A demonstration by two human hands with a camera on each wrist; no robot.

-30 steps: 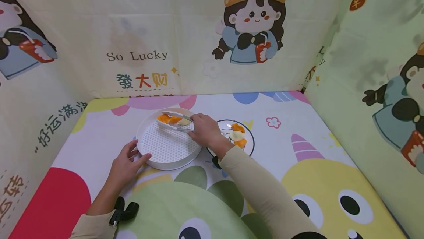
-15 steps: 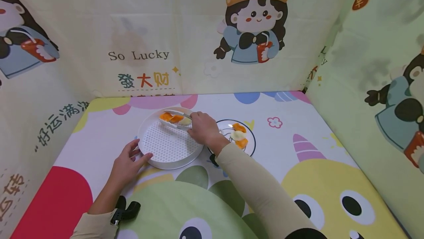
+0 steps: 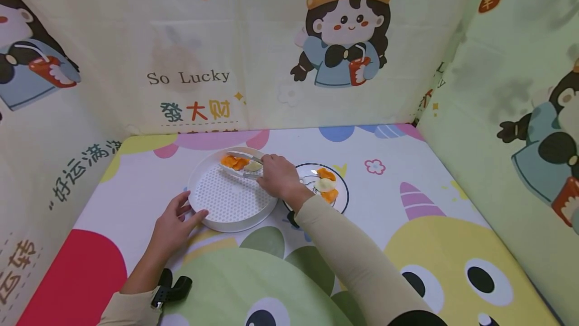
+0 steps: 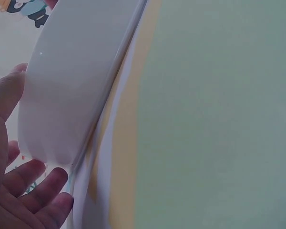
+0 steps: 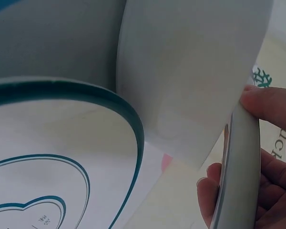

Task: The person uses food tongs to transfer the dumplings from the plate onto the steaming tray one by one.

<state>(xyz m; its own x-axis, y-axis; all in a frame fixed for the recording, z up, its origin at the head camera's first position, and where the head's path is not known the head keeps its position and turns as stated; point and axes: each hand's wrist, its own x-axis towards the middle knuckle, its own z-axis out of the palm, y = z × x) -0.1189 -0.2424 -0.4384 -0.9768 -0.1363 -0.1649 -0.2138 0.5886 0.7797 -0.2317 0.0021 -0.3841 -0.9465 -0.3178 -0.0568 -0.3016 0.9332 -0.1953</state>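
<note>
A round white steamer tray [image 3: 226,200] with a perforated floor lies on the table. My left hand [image 3: 174,223] rests against its left front wall, thumb near the rim and fingers loosely spread, as the left wrist view also shows. My right hand [image 3: 281,178] holds metal tongs [image 3: 251,176], reaching over the tray's right side. The tongs' arms stand apart around orange pieces [image 3: 235,162] and a pale dumpling-like piece [image 3: 253,166] at the back of the tray. In the right wrist view, thumb and fingers grip the tongs [image 5: 239,167]; their tips are hidden there.
Right of the tray, partly behind the right forearm, is a white plate [image 3: 346,200] with a dark rim. It bears two orange pieces [image 3: 329,196] and a pale one [image 3: 324,185]. Printed cloth walls [image 3: 262,105] stand behind and at both sides of the patterned table [image 3: 353,245].
The tongs and the orange pieces between their arms have shifted slightly to the right, and the orange pieces look closer together. The left hand keeps its place at the tray.
</note>
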